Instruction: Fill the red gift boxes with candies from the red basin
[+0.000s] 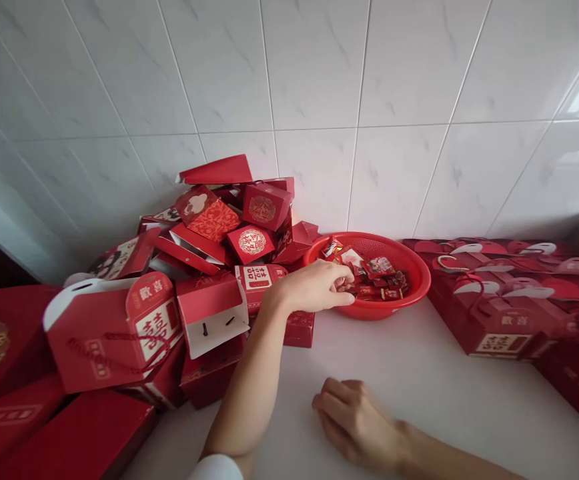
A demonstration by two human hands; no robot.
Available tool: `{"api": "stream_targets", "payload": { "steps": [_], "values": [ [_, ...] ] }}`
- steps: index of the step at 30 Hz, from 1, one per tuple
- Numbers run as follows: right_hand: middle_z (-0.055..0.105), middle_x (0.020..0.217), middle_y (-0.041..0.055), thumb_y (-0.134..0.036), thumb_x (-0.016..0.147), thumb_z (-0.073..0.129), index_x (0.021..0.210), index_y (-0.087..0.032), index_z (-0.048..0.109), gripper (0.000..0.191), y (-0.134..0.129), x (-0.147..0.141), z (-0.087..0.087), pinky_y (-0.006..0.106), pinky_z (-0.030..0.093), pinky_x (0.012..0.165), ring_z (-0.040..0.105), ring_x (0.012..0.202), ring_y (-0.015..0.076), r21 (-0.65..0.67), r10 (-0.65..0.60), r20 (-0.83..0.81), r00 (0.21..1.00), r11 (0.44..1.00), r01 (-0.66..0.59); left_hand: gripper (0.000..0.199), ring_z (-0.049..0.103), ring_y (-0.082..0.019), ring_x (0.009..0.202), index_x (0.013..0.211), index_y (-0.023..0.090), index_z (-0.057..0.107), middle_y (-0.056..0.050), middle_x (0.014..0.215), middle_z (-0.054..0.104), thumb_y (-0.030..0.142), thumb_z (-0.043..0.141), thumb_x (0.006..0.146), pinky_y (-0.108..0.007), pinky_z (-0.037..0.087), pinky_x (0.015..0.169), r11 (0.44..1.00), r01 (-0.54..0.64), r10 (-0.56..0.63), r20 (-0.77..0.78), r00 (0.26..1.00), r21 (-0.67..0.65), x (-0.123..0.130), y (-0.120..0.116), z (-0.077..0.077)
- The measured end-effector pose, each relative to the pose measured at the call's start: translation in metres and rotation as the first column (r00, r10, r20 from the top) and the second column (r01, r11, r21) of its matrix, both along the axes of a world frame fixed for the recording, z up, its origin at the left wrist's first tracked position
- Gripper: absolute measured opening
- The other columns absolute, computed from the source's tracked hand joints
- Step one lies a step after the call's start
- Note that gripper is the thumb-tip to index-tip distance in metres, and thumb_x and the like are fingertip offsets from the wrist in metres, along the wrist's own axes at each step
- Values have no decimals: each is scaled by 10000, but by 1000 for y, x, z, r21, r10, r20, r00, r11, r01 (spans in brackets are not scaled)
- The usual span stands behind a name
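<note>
My left hand point(317, 287) reaches over the near left rim of a red plastic basket point(417, 283). Its thumb and index finger are apart and the other fingers are loosely curled; nothing shows between them. Just past the fingertips, small red wrapped sweets point(379, 268) lie in the basket. My right hand point(352, 417) rests on the white tabletop in front of the basket, fingers curled in a loose fist. No object shows in it, though its palm side is hidden.
To the left, red gift boxes point(252, 243) are heaped against the tiled wall point(314, 167). An open handled box point(102, 333) stands at the front of the heap. Rows of closed red boxes point(494, 327) with handles fill the right side.
</note>
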State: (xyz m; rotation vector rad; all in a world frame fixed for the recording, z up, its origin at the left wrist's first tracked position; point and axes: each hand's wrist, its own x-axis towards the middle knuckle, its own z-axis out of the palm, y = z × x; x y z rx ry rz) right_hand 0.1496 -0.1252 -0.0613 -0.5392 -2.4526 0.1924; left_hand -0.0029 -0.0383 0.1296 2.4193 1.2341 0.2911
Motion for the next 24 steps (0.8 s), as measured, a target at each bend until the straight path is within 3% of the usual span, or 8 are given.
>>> {"api": "stream_targets", "payload": {
  "steps": [2, 5, 8, 11, 15, 18, 22, 24],
  "values": [
    [615, 763, 32, -114, 935, 395, 914, -190, 564, 187, -4, -2, -9, 267, 380, 559, 540, 600, 142, -35, 26, 2, 1000, 999, -26, 291, 707, -196, 936, 1147, 189, 670, -54, 1057, 736, 336, 642, 897, -280, 524, 758, 998, 13, -18, 83, 996, 64, -7, -14, 7],
    [634, 803, 35, -107, 920, 413, 963, -195, 574, 188, -3, 0, -10, 260, 402, 587, 566, 644, 144, -117, 36, -38, 999, 992, -41, 222, 711, -156, 904, 1125, 200, 675, -29, 1048, 748, 264, 651, 913, -263, 543, 808, 960, 25, -98, 248, 964, 280, -18, -34, 17],
    [651, 852, 44, -96, 912, 431, 976, -192, 582, 190, 8, 2, 2, 243, 415, 590, 569, 646, 130, -208, -8, -130, 992, 978, -19, 124, 705, -127, 837, 1033, 207, 701, -12, 998, 753, 203, 647, 921, -248, 549, 801, 843, -65, -185, 400, 898, 535, -30, -50, 26],
    [649, 874, 52, -102, 914, 450, 964, -186, 596, 176, 25, -4, 20, 232, 429, 596, 560, 641, 119, -259, -57, -207, 977, 966, 1, 85, 699, -142, 818, 936, 226, 723, 5, 899, 748, 167, 675, 899, -270, 558, 755, 712, -206, -241, 509, 826, 672, -41, -59, 30],
    [628, 846, 39, -135, 914, 471, 909, -192, 592, 135, 48, -26, 50, 237, 427, 625, 555, 661, 122, -278, -87, -284, 955, 961, 5, 166, 683, -150, 787, 934, 269, 754, 26, 850, 735, 124, 690, 886, -319, 560, 730, 550, -429, -303, 650, 697, 716, -50, -61, 30],
    [634, 843, 30, -218, 920, 543, 893, -198, 587, 55, 58, -55, 71, 249, 387, 620, 555, 675, 132, -314, -141, -245, 959, 948, 59, 195, 659, -135, 715, 956, 247, 777, 18, 804, 725, 92, 701, 865, -317, 542, 657, 434, -559, -417, 707, 570, 707, -52, -61, 31],
    [672, 890, 38, -466, 875, 687, 866, -196, 575, 292, 63, -99, 87, 265, 349, 637, 591, 760, 169, -367, -205, -99, 974, 917, 156, 165, 661, -143, 685, 887, 227, 791, 0, 778, 727, 96, 715, 821, -333, 551, 620, 381, -654, -444, 750, 490, 653, -56, -64, 34],
    [674, 888, 42, -512, 862, 690, 834, -194, 561, 345, 65, -116, 89, 269, 323, 622, 593, 760, 177, -355, -219, -44, 975, 915, 190, 154, 668, -156, 660, 850, 231, 788, -1, 767, 735, 109, 722, 784, -356, 566, 609, 352, -684, -452, 756, 474, 640, -60, -66, 35]
  ]
}}
